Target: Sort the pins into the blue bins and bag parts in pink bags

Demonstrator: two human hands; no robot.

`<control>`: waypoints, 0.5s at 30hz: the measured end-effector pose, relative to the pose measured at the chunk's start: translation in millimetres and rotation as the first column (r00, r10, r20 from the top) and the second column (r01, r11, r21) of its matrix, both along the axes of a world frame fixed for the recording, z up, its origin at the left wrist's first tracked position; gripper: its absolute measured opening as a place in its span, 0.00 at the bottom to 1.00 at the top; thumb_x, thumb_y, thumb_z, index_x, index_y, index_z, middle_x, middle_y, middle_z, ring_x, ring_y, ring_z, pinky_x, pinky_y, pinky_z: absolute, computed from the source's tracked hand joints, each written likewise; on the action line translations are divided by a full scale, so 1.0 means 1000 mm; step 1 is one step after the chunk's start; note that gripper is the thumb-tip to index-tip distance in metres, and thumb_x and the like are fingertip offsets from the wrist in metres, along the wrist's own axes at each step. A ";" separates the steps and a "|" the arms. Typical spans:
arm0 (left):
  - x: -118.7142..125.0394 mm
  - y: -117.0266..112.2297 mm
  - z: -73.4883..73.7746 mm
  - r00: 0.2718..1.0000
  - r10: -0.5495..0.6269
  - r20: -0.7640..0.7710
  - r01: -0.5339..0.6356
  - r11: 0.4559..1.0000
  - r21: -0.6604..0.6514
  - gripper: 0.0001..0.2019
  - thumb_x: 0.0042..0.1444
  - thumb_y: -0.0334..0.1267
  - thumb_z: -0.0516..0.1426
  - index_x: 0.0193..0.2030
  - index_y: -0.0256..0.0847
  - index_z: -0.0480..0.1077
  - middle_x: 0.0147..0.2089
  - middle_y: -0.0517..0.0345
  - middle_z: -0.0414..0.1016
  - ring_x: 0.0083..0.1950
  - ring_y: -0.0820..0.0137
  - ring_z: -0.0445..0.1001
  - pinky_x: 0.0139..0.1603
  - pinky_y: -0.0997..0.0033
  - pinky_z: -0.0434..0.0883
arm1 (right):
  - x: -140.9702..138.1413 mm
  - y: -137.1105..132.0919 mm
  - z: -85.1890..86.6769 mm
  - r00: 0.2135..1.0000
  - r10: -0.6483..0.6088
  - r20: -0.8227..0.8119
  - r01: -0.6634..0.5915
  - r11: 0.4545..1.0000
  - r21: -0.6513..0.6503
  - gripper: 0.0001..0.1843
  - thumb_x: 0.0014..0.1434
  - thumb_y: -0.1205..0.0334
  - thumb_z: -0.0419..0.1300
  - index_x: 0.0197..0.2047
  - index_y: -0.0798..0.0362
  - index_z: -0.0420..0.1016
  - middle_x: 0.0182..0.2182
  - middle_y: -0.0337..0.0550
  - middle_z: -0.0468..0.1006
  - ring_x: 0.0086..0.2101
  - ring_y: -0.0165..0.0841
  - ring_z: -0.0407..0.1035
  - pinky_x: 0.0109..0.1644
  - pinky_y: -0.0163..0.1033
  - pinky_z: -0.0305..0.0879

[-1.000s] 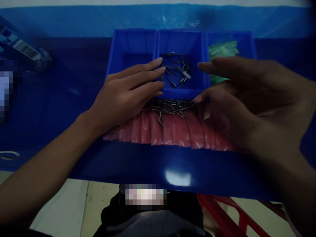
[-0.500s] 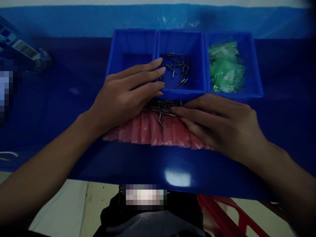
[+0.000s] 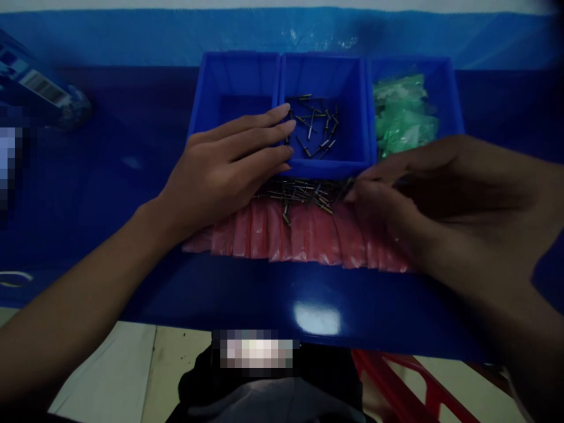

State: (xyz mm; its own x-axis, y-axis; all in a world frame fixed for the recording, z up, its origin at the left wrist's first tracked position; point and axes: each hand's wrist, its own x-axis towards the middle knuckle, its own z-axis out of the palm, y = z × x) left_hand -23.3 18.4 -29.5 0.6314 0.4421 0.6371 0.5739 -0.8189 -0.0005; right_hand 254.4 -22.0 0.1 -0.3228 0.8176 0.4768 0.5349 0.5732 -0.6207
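My left hand (image 3: 218,164) lies with its fingers stretched out over the front of the left blue bin (image 3: 205,88), fingertips at the wall of the middle bin (image 3: 326,168). Loose blind rivets (image 3: 311,126) are scattered inside that middle bin. A pile of blind rivets (image 3: 304,191) rests in front of it, partly on a row of pink plastic bags (image 3: 282,235). My right hand (image 3: 458,205) is turned on its side at the pile's right end, thumb and forefinger pinched on a blind rivet (image 3: 342,191); its curled inner fingers are in shadow.
The right blue bin (image 3: 449,100) holds green plastic bags (image 3: 405,126). At the far left is a blue package with a barcode (image 3: 44,85). A red stool (image 3: 405,382) stands below the table's front edge (image 3: 326,341).
My right hand has moved right from the pile and turned so its thumb side shows. One more rivet lies near the front of the middle bin. My left hand has stayed put.
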 end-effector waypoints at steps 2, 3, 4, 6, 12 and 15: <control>0.000 0.000 0.000 1.000 -0.015 0.013 0.015 1.000 -0.004 0.16 0.72 0.30 0.62 0.62 0.50 0.76 0.67 0.60 0.80 0.71 0.62 0.77 0.72 0.63 0.81 | -0.003 0.000 -0.001 0.988 -0.104 -0.113 0.100 0.994 -0.043 0.07 0.68 0.61 0.70 0.49 0.43 0.86 0.40 0.40 0.86 0.37 0.37 0.80 0.31 0.44 0.71; -0.001 0.000 0.000 1.000 -0.015 0.013 0.015 1.000 -0.016 0.17 0.71 0.30 0.62 0.62 0.51 0.77 0.67 0.61 0.80 0.71 0.62 0.77 0.72 0.62 0.82 | -0.003 0.000 0.000 0.983 -0.119 -0.141 0.111 0.992 -0.066 0.11 0.67 0.62 0.70 0.52 0.42 0.86 0.46 0.41 0.87 0.44 0.39 0.81 0.32 0.44 0.72; -0.001 0.000 -0.001 1.000 -0.006 0.010 0.007 1.000 -0.030 0.17 0.71 0.30 0.62 0.63 0.53 0.77 0.68 0.62 0.80 0.71 0.61 0.78 0.72 0.61 0.82 | -0.002 0.001 0.001 0.987 -0.097 -0.127 0.087 0.993 -0.080 0.14 0.68 0.62 0.69 0.55 0.41 0.85 0.52 0.42 0.86 0.49 0.41 0.81 0.33 0.45 0.72; 0.000 0.000 0.000 1.000 0.031 -0.005 -0.031 0.998 -0.050 0.16 0.72 0.31 0.62 0.62 0.55 0.77 0.67 0.65 0.80 0.70 0.61 0.78 0.70 0.59 0.83 | 0.002 0.003 0.001 0.999 -0.013 -0.046 0.011 0.999 -0.051 0.16 0.69 0.64 0.67 0.57 0.39 0.84 0.54 0.40 0.85 0.49 0.39 0.81 0.35 0.44 0.75; 0.002 0.000 0.002 0.999 0.049 -0.012 -0.050 0.996 -0.069 0.11 0.75 0.34 0.59 0.57 0.54 0.79 0.65 0.65 0.81 0.70 0.63 0.78 0.69 0.59 0.85 | 0.013 0.011 -0.015 0.847 0.251 0.469 -0.383 0.899 0.212 0.11 0.72 0.66 0.63 0.56 0.53 0.81 0.48 0.45 0.86 0.44 0.35 0.83 0.44 0.40 0.82; 0.003 -0.001 0.002 0.999 0.041 -0.009 -0.042 0.996 -0.073 0.12 0.74 0.33 0.60 0.57 0.55 0.79 0.66 0.65 0.81 0.71 0.63 0.78 0.70 0.59 0.84 | 0.012 0.013 -0.023 0.839 0.277 0.468 -0.395 0.902 0.175 0.14 0.73 0.68 0.62 0.60 0.54 0.79 0.49 0.46 0.85 0.46 0.33 0.83 0.48 0.38 0.82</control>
State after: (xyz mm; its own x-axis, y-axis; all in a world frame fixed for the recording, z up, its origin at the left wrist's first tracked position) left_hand -20.8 17.5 -27.1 0.6163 0.5135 0.5970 0.6076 -0.7924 0.0544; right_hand 266.6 -9.1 -23.1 -0.7718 0.4899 0.4053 0.4545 0.8709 -0.1872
